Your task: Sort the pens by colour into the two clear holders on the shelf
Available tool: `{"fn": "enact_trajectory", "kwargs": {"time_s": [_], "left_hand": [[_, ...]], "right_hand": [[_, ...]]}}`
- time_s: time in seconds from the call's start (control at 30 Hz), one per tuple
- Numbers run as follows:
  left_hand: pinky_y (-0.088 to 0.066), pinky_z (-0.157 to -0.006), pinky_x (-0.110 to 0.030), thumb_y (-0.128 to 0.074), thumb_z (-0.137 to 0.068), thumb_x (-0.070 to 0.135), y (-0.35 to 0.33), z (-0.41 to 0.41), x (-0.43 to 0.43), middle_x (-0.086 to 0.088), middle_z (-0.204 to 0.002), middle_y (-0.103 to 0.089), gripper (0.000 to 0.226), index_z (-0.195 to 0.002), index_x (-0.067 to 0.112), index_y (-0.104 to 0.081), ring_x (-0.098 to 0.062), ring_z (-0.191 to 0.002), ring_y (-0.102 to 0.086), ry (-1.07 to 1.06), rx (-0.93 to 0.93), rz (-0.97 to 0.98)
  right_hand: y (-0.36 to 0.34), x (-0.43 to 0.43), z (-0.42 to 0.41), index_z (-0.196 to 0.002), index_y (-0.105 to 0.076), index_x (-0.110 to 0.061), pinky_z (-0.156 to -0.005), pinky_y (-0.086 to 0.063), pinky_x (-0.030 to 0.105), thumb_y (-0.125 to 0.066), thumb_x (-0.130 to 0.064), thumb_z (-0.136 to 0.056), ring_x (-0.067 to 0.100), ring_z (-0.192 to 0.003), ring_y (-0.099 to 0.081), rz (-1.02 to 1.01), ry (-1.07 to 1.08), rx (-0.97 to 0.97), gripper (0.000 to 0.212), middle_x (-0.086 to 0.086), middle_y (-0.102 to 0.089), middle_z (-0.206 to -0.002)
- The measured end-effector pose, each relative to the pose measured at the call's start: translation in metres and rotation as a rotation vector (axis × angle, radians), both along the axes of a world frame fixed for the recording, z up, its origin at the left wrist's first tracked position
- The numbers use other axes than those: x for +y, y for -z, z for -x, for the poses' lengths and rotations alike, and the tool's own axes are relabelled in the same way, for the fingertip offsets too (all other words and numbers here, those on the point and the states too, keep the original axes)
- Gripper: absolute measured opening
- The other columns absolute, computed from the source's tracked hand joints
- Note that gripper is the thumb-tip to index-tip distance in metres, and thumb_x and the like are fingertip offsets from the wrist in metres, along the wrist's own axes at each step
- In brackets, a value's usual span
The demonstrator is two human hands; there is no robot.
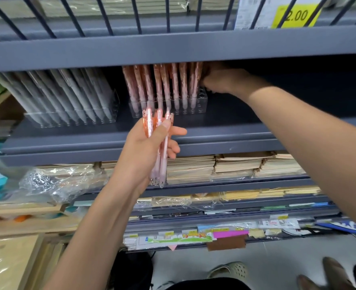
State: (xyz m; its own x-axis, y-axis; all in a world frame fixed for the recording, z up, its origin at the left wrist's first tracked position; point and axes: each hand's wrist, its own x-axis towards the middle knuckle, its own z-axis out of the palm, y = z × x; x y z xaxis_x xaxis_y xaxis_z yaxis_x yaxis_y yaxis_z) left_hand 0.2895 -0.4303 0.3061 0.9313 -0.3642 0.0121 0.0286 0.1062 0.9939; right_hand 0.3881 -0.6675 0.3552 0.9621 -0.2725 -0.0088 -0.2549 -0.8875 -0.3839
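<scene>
A grey shelf [225,130] carries two clear holders: the left holder [72,120] is full of grey pens [68,95], the right holder [170,109] of pink pens [162,84]. The left hand [150,147] grips a bundle of pink pens [160,155] just below. The right hand [221,80] reaches beside the right holder's pens; its grip cannot be told.

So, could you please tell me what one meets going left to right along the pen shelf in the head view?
Grey pens in their clear holder → pink pens in the second holder → right hand at that holder's right end.
</scene>
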Motion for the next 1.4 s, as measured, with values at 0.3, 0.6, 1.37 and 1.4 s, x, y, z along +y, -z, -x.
{"fn": "enact_trajectory", "kwargs": {"time_s": [0.3,0.6,1.37,1.4], "left_hand": [[-0.036,-0.038,-0.024,-0.049,-0.105,0.032,0.003,0.003,-0.005,-0.006,-0.074,-0.073,0.028,-0.111,0.008,-0.063,-0.013,-0.042,-0.045,0.018,-0.018,-0.032],[-0.034,-0.044,-0.029,-0.049,-0.103,0.032,0.012,0.006,-0.025,-0.010,-0.100,-0.076,0.027,-0.118,0.010,-0.055,-0.013,-0.045,-0.047,0.167,-0.049,0.001],[-0.024,-0.036,-0.017,-0.049,-0.100,0.050,0.013,0.001,-0.026,0.004,-0.059,-0.051,0.020,-0.099,0.036,-0.065,-0.010,-0.039,-0.030,0.034,0.057,-0.050],[-0.022,-0.035,-0.016,-0.049,-0.100,0.050,0.013,0.001,-0.025,0.005,-0.058,-0.047,0.022,-0.099,0.033,-0.064,-0.009,-0.039,-0.027,0.015,0.072,-0.048]], "right_hand": [[0.002,-0.007,0.023,-0.110,-0.063,-0.016,-0.082,-0.058,0.037,-0.063,-0.033,-0.086,0.023,-0.082,-0.070,-0.281,0.026,-0.134,0.030,0.009,-0.071,-0.089],[0.021,0.017,0.119,-0.092,-0.077,-0.018,-0.044,-0.027,0.019,-0.076,-0.031,-0.082,0.003,-0.050,-0.039,-0.890,-0.371,-0.070,0.016,-0.009,-0.062,-0.063],[0.012,-0.015,0.084,-0.098,-0.053,0.000,-0.070,-0.059,0.030,-0.054,0.002,-0.096,0.014,-0.061,-0.070,-1.082,0.016,-0.812,0.003,-0.003,-0.069,-0.063],[0.014,-0.014,0.078,-0.101,-0.054,0.002,-0.070,-0.059,0.029,-0.054,0.003,-0.096,0.012,-0.061,-0.070,-1.049,0.011,-0.815,0.004,-0.004,-0.069,-0.063]]}}
